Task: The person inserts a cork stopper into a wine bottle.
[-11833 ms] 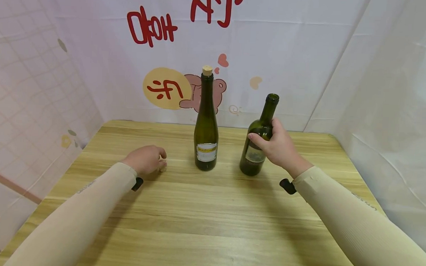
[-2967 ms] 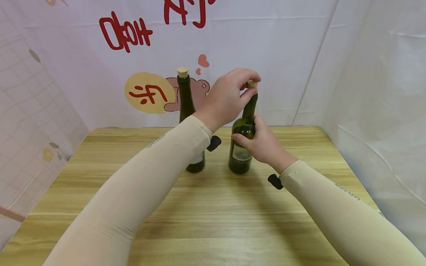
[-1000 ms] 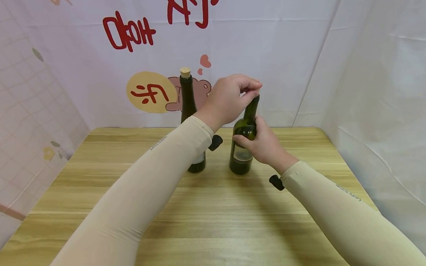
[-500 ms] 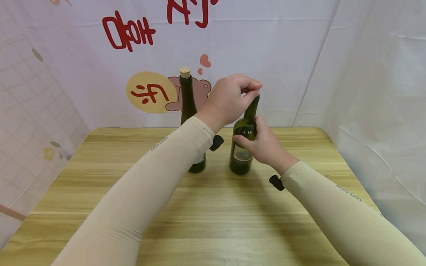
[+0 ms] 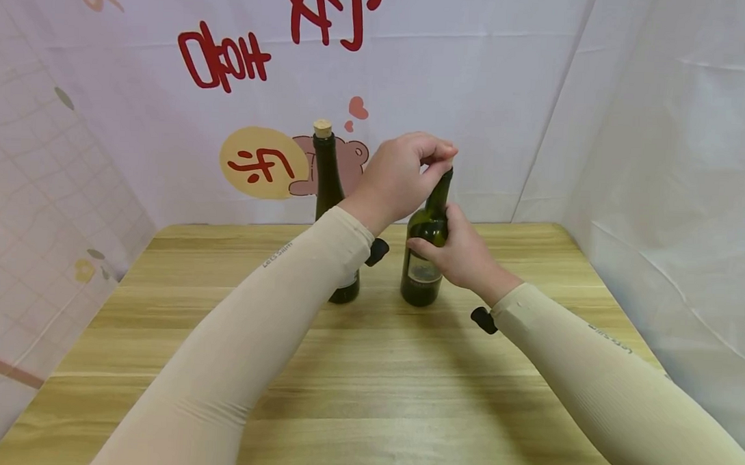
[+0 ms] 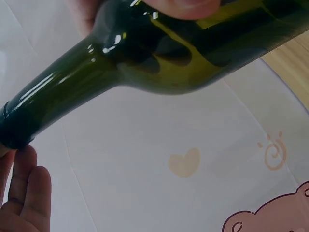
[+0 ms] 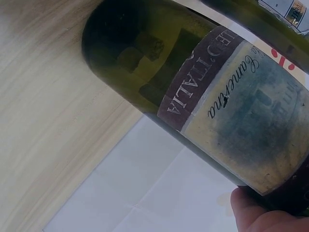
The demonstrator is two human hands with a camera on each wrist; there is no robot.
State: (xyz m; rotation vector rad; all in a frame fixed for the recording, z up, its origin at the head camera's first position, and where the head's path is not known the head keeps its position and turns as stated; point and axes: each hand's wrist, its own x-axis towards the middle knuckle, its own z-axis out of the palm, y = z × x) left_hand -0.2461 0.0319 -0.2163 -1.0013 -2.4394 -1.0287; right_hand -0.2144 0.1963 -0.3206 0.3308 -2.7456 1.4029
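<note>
A green wine bottle [image 5: 437,197] stands upright on the table, its mouth under my left hand [image 5: 405,169]. Thumb and fingers of that hand pinch a cork at the bottle's mouth; the fingers almost wholly hide the cork. My right hand [image 5: 467,256] grips the same bottle around its shoulder. The right wrist view gives its worn cream and dark label [image 7: 260,111] close up. In the left wrist view, fingers [image 6: 38,193] of my left hand lie at the bottle's lip. To the left stands a taller green bottle [image 5: 327,169] with a cork [image 5: 323,128] in its neck, partly behind my left arm.
The wooden table [image 5: 354,396] ends at a white printed cloth [image 5: 476,92] hung behind it. More cloth hangs at the left and right sides. My left forearm [image 5: 259,310] crosses in front of the taller bottle's lower part.
From the table at left, my left hand has come over to the right bottle's mouth. The cork, visible 3 seconds ago, now sits lower under the fingers. The right hand keeps its grip.
</note>
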